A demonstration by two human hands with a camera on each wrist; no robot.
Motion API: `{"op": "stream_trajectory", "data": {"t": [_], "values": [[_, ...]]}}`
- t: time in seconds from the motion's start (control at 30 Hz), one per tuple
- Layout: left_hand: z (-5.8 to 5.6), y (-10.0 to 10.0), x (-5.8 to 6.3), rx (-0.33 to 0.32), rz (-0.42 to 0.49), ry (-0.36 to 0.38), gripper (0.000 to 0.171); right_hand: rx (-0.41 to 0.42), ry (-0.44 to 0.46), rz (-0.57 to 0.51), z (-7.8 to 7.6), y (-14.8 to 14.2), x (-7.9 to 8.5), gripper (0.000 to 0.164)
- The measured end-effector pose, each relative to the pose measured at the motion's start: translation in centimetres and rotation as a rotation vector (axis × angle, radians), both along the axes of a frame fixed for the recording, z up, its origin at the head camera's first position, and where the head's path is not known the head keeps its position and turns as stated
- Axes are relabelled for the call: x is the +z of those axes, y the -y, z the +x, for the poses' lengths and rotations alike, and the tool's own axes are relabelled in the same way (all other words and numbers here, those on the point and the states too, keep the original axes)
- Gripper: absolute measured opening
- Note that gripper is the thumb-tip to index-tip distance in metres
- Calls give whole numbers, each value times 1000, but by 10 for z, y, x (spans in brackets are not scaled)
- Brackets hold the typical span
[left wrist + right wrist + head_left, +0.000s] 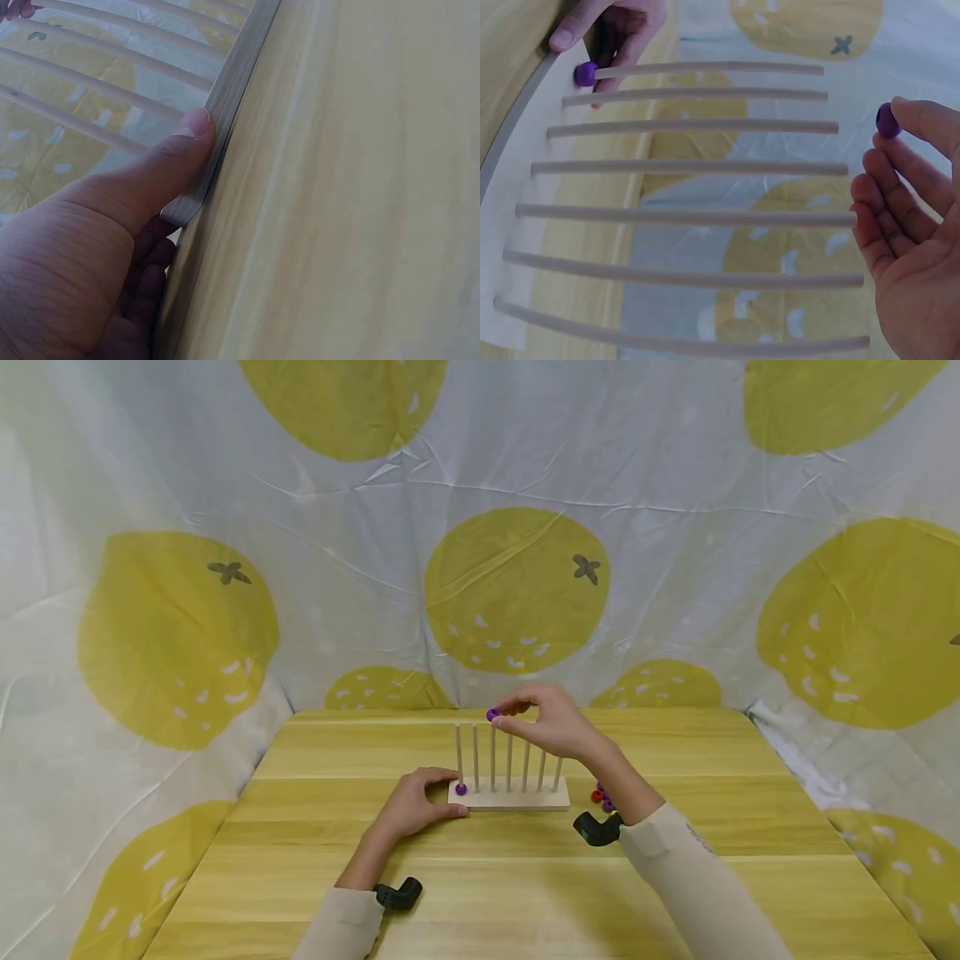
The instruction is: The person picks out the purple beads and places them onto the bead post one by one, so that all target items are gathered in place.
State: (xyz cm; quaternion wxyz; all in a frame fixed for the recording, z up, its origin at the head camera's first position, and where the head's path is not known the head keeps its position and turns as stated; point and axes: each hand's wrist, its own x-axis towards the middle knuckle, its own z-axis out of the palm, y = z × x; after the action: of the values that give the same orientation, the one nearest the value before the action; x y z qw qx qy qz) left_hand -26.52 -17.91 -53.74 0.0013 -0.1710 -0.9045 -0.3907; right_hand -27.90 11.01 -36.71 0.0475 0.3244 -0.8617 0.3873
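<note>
A wooden peg stand (517,797) rests on the table, with a row of several upright pegs on a flat base. My left hand (412,804) holds the base's left end, thumb at the front edge and fingers round behind. One purple bead (587,73) sits at the foot of the leftmost peg. Between thumb and index finger, my right hand (551,722) pinches another purple bead (889,120). That bead is just above the peg tops, over the third peg from the left in the head view. In the right wrist view, its hole shows on the side toward the pegs.
A small group of red and purple beads (597,796) lies on the table right of the stand, partly hidden by the right forearm. Behind the wooden table (345,743) hangs a pale cloth (360,560) with large yellow fruit prints. Each wrist wears a black device (400,893).
</note>
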Motion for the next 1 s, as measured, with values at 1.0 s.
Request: {"op": "stream_trajectory", "data": {"t": [1.0], "values": [[5, -3, -4, 8, 10, -33, 65, 58, -20, 74, 1, 44, -8, 21]]}}
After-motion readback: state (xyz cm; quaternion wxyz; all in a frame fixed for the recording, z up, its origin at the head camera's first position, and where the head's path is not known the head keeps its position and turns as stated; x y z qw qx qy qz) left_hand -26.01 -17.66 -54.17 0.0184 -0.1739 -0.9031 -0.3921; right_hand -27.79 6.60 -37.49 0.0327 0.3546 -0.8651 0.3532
